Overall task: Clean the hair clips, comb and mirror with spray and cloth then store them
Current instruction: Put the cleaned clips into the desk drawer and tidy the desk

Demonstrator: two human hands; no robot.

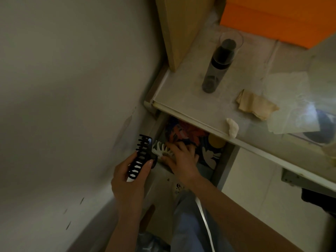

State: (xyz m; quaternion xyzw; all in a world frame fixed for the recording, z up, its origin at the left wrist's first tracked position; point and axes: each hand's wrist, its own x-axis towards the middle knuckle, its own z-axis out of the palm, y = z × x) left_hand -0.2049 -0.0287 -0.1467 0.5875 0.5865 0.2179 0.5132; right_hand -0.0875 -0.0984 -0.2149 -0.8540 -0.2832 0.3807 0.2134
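Looking down, we see our left hand (127, 176) gripping a black claw clip (141, 159), thumb and fingers curled round it, beside the wall. Our right hand (179, 160) reaches into the open drawer (209, 160) below the desk (181, 99), fingers curled over a white claw clip (160, 150) that lies on patterned contents. On the desk stand a dark spray bottle (217, 68), and near it lies a crumpled beige cloth (256, 104).

Two hair clips (141, 157) (black, white), one spray bottle (218, 66), one cloth (256, 104).
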